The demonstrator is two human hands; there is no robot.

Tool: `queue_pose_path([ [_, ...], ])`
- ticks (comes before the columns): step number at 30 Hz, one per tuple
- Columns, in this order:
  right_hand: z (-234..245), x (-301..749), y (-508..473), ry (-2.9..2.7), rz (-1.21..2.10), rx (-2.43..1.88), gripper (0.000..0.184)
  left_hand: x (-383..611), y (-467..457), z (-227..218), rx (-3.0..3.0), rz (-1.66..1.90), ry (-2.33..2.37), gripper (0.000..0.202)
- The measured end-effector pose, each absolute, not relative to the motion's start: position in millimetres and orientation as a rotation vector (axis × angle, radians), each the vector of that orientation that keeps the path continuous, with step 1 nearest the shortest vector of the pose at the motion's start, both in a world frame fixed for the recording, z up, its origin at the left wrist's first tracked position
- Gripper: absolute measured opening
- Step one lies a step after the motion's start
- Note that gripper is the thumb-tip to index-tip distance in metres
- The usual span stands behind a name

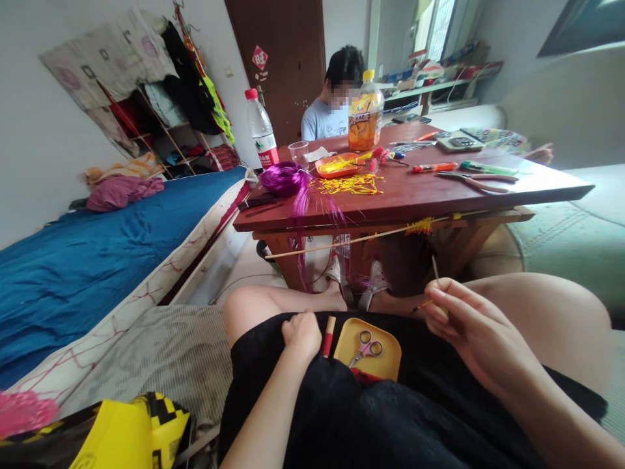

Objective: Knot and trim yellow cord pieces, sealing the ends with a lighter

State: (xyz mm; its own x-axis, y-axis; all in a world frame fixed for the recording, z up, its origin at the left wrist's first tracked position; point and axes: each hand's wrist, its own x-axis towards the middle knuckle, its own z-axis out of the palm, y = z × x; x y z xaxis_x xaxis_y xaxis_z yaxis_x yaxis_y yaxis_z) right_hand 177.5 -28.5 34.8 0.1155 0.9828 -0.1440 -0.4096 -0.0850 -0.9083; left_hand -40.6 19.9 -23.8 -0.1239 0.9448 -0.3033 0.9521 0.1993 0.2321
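Note:
My left hand (301,333) rests closed on my lap, gripping a red spool of thread (329,336) that sticks out beside it. My right hand (463,322) is pinched on a thin wooden stick (435,269) whose tip points up, with a bit of red and yellow at its lower end. A yellow tray (385,365) lies on my lap between the hands and holds small pink-handled scissors (366,347). A long thin stick (342,241) with a yellow and red tuft (420,227) runs along the front of the red-brown table (420,192).
On the table are purple strands (286,177), yellow strips (349,185), an orange dish (339,166), two bottles (260,130), a cup, pens and pliers (471,180). Another person sits behind the table. A blue bed (97,247) lies left, a sofa right.

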Motion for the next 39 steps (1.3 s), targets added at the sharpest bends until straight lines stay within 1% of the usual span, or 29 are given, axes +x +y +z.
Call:
queue_pose_path([
  [1,34.4,175.3,-29.1,-0.752,1.387,-1.046,0.026,-41.3,13.2,-9.5,1.801,0.067,2.111,0.017],
  [4,33.0,167.0,-31.6,-0.792,1.455,-1.050,0.027,-28.1,-11.3,24.0,1.889,0.389,2.059,0.026],
  [5,32.6,164.0,-32.8,-0.807,1.470,-1.048,0.027,-19.3,-19.1,30.0,1.928,0.512,1.952,0.023],
  [6,32.2,161.3,-34.0,-0.818,1.482,-1.047,0.028,-9.6,-25.9,33.0,1.918,0.735,1.666,0.020],
  [7,31.8,158.9,-35.3,-0.825,1.491,-1.046,0.028,-0.3,-31.4,33.5,1.877,0.773,1.414,0.023],
  [9,31.1,155.9,-38.1,-0.834,1.503,-1.042,0.028,13.8,-38.6,29.9,1.784,0.761,1.240,0.018],
  [11,29.9,155.4,-40.7,-0.843,1.519,-1.042,0.029,18.5,-41.4,25.4,1.716,0.793,1.236,0.013],
  [14,25.7,159.5,-44.1,-0.920,1.578,-1.065,0.029,11.6,-40.8,23.7,1.530,0.917,1.189,0.015],
  [17,15.7,169.8,-44.9,-1.208,1.636,-1.112,0.025,0.8,-37.9,24.1,1.115,0.963,1.047,0.018],
  [19,4.2,178.8,-42.7,-1.559,1.516,-1.215,0.022,-3.8,-35.6,21.8,0.912,0.964,0.987,0.020],
  [21,-11.5,186.1,-38.5,-1.871,1.273,-1.384,0.018,-6.3,-33.0,17.3,0.820,0.982,0.976,0.017],
  [23,-29.6,187.8,-33.1,-1.986,1.110,-1.528,0.014,-7.4,-30.3,12.2,0.728,1.012,0.967,0.013],
  [24,-38.5,185.8,-30.5,-2.006,1.067,-1.574,0.015,-7.8,-28.9,9.9,0.686,1.029,0.963,0.012],
  [27,-60.7,169.0,-24.4,-2.082,1.010,-1.654,0.020,-9.1,-24.7,4.2,0.564,1.098,0.960,0.008],
  [29,-70.1,152.7,-22.1,-2.173,0.983,-1.674,0.013,-10.5,-22.0,0.9,0.472,1.139,0.960,0.006],
  [30,-73.5,144.4,-21.2,-2.225,0.969,-1.675,0.011,-11.3,-20.6,-0.7,0.426,1.151,0.961,0.008],
  [34,-81.7,121.7,-16.6,-2.432,0.907,-1.649,0.019,-14.5,-14.2,-7.1,0.254,1.151,0.963,0.018],
  [39,-85.7,128.0,-8.0,-2.626,0.761,-1.653,0.020,-17.0,-7.6,-14.7,0.088,1.144,0.951,0.018],
])
